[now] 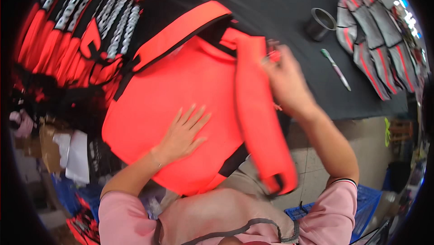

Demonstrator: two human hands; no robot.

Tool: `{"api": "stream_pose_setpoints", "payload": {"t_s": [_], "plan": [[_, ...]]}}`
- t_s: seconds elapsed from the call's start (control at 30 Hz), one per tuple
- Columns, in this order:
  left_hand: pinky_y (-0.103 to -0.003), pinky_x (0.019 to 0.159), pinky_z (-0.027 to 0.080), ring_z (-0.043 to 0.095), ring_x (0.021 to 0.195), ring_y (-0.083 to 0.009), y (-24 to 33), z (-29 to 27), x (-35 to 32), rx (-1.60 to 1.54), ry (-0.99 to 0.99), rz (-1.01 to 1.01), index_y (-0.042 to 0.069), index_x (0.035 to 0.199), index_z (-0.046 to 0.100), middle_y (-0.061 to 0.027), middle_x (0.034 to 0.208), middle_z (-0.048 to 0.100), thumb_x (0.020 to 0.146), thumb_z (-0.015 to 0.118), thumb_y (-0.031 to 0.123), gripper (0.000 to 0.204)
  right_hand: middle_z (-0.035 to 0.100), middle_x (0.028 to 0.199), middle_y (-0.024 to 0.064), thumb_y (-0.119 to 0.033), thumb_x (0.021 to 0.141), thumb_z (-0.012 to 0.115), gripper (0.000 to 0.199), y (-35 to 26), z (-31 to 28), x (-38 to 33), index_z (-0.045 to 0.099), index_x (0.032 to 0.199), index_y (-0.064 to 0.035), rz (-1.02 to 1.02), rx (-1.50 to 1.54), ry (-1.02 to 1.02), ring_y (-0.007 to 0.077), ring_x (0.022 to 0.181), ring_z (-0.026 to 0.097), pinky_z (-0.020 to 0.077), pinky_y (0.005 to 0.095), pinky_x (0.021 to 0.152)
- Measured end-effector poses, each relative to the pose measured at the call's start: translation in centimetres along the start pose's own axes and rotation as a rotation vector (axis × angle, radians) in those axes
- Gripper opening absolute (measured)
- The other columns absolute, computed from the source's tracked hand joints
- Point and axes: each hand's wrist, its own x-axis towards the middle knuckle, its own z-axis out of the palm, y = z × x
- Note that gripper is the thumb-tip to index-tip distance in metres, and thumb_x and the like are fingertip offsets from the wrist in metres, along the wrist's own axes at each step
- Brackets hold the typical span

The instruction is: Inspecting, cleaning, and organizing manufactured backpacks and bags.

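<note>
A bright orange-red backpack (167, 95) with black trim lies across the table edge and over my lap. On its smooth panel rests my left hand (185, 132), flat with the fingers spread. One wide padded shoulder strap (257, 109) runs down its right side toward me; another strap (185, 21) arches over the far end. My right hand (282, 75) is beside the upper part of the right strap, its fingers closed around a small red thing (274, 56). Motion blur hides what that thing is, and whether the hand touches the strap is unclear.
Several similar orange-red pieces with black and silvery bands (68, 41) are stacked at the left. On the black-covered table (298, 0) stand a dark cup (320, 24), a toothbrush (335, 69) and grey pieces with red stripes (375, 41). A blue crate (368, 206) is low at right.
</note>
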Motion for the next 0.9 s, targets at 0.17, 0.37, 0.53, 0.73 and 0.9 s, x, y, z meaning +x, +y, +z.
{"api": "stream_pose_setpoints", "payload": {"t_s": [0.17,0.37,0.53,0.73,0.9], "plan": [[-0.042,0.096,0.048,0.064,0.110,-0.0337,-0.6,-1.5,-4.0,-0.189,-0.011,0.013,0.002,0.112,0.069,-0.0161,0.116,0.069,0.089,0.066,0.020,0.030,0.064,0.100,0.0124,-0.018,0.096,0.061,0.044,2.5,-4.1,-2.8,0.050,0.135,0.0004,-0.215,-0.259,-0.025,0.0196,0.088,0.063,0.0497,0.0310,0.081],[-0.038,0.069,0.054,0.068,0.072,-0.0268,-4.0,-6.9,-4.0,-0.364,0.491,0.029,-0.001,0.080,0.069,-0.0145,0.076,0.069,0.090,0.060,0.012,0.019,0.061,0.102,0.0180,-0.016,0.090,0.064,0.034,12.3,-16.0,1.0,0.061,0.122,-0.0030,0.012,-0.736,0.689,0.0339,0.096,0.060,0.0477,0.0426,0.087],[-0.039,0.096,0.045,0.062,0.106,-0.0302,-7.7,-11.2,3.4,-0.016,0.564,-0.029,-0.005,0.109,0.064,-0.0172,0.113,0.066,0.094,0.054,0.002,0.019,0.063,0.110,0.0215,-0.021,0.088,0.065,0.038,17.8,-23.0,0.4,0.063,0.122,-0.0027,0.264,-0.862,0.692,0.0383,0.106,0.061,0.0486,0.0452,0.091],[-0.038,0.108,0.037,0.048,0.129,-0.0289,-9.9,-10.3,10.9,0.044,0.424,-0.194,0.000,0.133,0.055,-0.0166,0.135,0.055,0.100,0.051,0.015,0.036,0.068,0.102,0.0201,-0.035,0.079,0.077,0.048,16.6,-20.8,-0.1,0.067,0.114,-0.0025,0.410,-0.764,0.507,0.0373,0.099,0.065,0.0508,0.0444,0.087],[-0.034,0.107,0.037,0.053,0.125,-0.0294,-13.3,-11.7,11.6,-0.363,0.275,-0.307,-0.004,0.129,0.057,-0.0163,0.128,0.061,0.102,0.047,0.023,0.039,0.067,0.106,0.0212,-0.038,0.080,0.073,0.052,15.9,-22.0,0.4,0.066,0.115,-0.0007,0.161,-0.803,0.665,0.0359,0.100,0.065,0.0501,0.0414,0.089]]}}
